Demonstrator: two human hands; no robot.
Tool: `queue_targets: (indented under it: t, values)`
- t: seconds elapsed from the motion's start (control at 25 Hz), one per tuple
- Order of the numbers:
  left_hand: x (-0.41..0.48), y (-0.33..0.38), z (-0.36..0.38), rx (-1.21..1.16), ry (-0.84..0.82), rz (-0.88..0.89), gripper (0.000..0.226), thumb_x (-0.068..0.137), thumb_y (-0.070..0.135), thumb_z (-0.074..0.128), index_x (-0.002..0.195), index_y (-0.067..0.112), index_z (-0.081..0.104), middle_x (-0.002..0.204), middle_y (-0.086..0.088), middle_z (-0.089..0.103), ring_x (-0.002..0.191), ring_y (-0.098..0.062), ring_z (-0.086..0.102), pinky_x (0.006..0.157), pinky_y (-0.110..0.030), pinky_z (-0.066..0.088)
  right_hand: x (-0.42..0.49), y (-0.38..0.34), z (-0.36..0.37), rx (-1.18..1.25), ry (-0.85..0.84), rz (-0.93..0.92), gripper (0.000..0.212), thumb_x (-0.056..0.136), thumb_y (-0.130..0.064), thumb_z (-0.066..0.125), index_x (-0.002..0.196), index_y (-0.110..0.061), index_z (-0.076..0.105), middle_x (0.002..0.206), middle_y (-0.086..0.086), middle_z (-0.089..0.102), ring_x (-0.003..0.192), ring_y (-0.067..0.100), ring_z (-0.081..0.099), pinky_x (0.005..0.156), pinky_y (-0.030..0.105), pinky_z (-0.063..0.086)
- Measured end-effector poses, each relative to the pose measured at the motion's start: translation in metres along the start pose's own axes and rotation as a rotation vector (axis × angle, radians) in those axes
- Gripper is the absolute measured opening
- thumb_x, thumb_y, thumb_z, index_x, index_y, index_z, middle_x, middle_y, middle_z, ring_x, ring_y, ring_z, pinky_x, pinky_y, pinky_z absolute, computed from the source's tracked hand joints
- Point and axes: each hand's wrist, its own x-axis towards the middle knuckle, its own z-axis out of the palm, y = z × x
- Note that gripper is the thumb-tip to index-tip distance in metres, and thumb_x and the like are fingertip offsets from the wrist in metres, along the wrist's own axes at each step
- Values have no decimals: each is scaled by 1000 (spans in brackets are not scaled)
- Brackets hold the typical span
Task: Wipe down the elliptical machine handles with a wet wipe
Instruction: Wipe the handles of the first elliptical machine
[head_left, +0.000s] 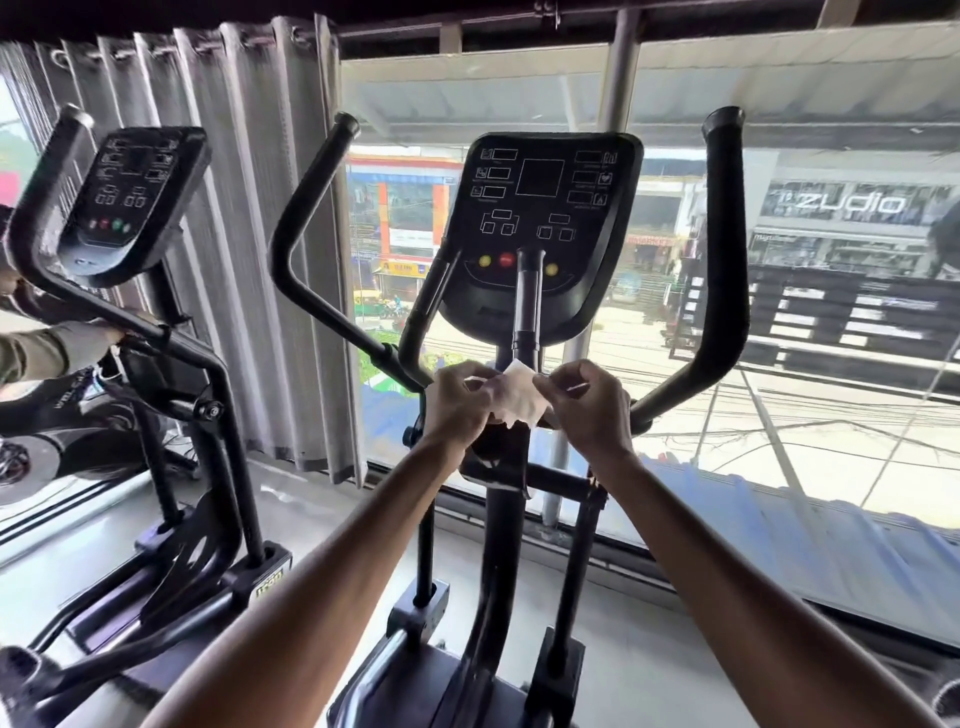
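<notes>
A black elliptical machine stands in front of me, its console (540, 228) at eye level. Its left handle (296, 228) and right handle (727, 260) curve up on either side. A white wet wipe (517, 397) is stretched between my hands just below the console, in front of the centre post. My left hand (457, 402) pinches the wipe's left edge. My right hand (587, 402) pinches its right edge. Neither hand touches a handle.
A second elliptical (135, 202) stands to the left, where another person's sleeve (47, 348) rests on its handle. Grey curtains (244, 260) hang behind. A large window (831, 312) ahead looks onto a street. The floor is pale grey.
</notes>
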Motion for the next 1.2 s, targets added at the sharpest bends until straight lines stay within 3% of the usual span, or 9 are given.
queue_targets:
  t: [0.08,0.16,0.36,0.52,0.68,0.92,1.04,1.12,1.2]
  values:
    - [14,5,15,62,58,60,4,92,19,77,89,20,73,90,-2,77,78,-21,76,71,-37,65,10,0,8,-13,16,-58,22,83,-40,80,87,-20,73,79,-13,72,73,5,69,65,8,45]
    - [31,10,28,-8,27,39,5,94,19,75,89,21,74,91,-4,79,84,-22,78,75,-41,65,25,2,16,26,-33,-96,32,85,-48,77,102,-21,74,92,-13,74,79,2,71,71,16,54]
    - [67,19,40,-195,-141,-48,24,102,8,51,103,15,73,104,-5,79,101,-20,75,90,-42,59,78,21,29,144,7,-89,25,84,-31,81,105,-17,76,97,-9,77,85,7,73,80,31,59]
    - [99,11,52,-26,89,50,26,98,6,53,101,22,74,104,7,77,102,-13,71,90,-36,55,120,32,43,143,121,-164,16,86,-24,78,99,-14,76,91,-7,73,76,-2,66,78,37,58]
    - [120,-1,68,31,93,-15,23,100,15,57,120,20,69,121,5,72,114,-12,66,101,-35,51,146,37,62,50,196,-323,17,91,-22,74,104,-12,77,99,0,75,84,11,69,79,27,54]
    - [137,-7,87,-85,64,-48,21,106,24,50,112,18,69,101,1,74,91,-10,66,81,-28,47,200,28,75,53,305,-497,16,96,-17,67,104,-11,79,106,2,75,94,8,68,88,26,55]
    - [140,-11,88,-155,46,-88,28,106,26,48,101,10,71,102,-9,74,89,-11,63,88,-32,46,219,19,72,-37,243,-595,19,94,-15,67,110,-17,78,115,-3,72,104,9,63,96,14,46]
    - [141,-13,86,-218,27,-141,30,106,29,49,89,18,72,88,1,74,86,-11,64,86,-33,47,219,23,70,-143,130,-721,21,94,-16,67,113,-18,77,119,-6,70,110,13,61,99,6,36]
    - [141,-15,86,-231,3,-171,30,107,29,50,86,24,71,79,12,71,77,-7,64,73,-24,48,221,22,69,-234,64,-795,21,95,-20,68,113,-19,77,121,-6,70,114,15,60,99,13,43]
